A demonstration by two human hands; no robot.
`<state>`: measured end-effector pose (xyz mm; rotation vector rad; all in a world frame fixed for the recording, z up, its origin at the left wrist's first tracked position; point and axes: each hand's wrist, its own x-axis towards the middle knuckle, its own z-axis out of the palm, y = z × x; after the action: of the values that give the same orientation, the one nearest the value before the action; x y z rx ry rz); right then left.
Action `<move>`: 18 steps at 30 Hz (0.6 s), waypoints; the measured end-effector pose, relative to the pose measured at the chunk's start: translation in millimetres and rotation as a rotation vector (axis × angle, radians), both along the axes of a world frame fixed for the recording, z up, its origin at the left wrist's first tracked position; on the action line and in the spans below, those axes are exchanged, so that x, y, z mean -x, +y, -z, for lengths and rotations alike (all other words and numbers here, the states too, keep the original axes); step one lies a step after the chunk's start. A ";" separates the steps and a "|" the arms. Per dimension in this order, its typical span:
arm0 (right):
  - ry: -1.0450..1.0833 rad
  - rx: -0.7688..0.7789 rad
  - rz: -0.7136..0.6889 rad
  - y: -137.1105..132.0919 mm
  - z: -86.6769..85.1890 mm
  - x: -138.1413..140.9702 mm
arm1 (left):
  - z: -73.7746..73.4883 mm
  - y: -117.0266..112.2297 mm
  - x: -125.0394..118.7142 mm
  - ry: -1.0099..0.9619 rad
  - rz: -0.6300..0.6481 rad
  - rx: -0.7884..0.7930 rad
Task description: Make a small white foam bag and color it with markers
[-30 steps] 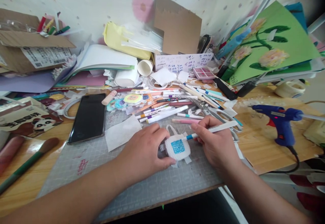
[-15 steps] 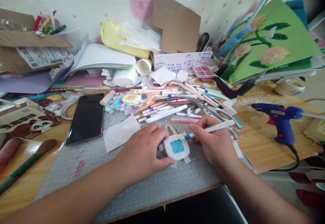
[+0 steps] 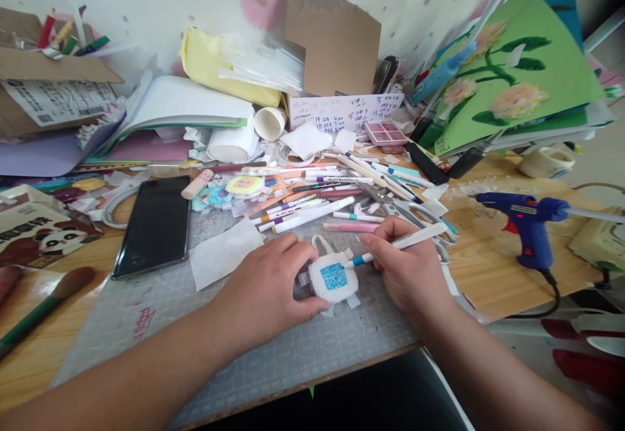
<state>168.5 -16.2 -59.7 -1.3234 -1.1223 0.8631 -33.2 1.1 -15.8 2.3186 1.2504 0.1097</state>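
Note:
A small white textured pad (image 3: 349,286) with a loop on top and a blue square coloured on its face lies on the grey cutting mat (image 3: 273,366). My left hand (image 3: 273,284) grips its left edge between thumb and fingers. In my right hand (image 3: 407,268) is a white marker (image 3: 420,236) with a blue band, its tip at the pad's upper right, close to the blue square. Bits of clear or pale material stick out from the pad's edges. Above it lie several loose markers (image 3: 312,215) and scissors (image 3: 390,204).
A black phone (image 3: 153,226) and white paper sheet (image 3: 224,252) lie left of my hands. A blue glue gun (image 3: 530,222) with its lamp lit stands at the right. A makeup brush (image 3: 53,297), cardboard box (image 3: 53,89) and panda carton (image 3: 43,226) are at the left.
The whole view has shifted slightly, so everything sits a little further left. My hands keep their hold on the pad and marker; the marker tip stays by the pad's upper right.

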 end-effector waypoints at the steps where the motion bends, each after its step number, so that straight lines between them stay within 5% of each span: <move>1: -0.008 0.002 -0.002 -0.5 0.1 -0.7 | -0.4 -0.1 -0.2 0.000 0.001 0.000; 18: 0.001 0.027 -0.105 -5.1 0.6 -4.7 | -1.4 -0.6 -1.5 -0.010 -0.011 0.014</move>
<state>173.2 -21.2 -60.3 -1.2954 -1.1918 0.9585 -31.7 0.5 -14.4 2.2968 1.2548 0.1148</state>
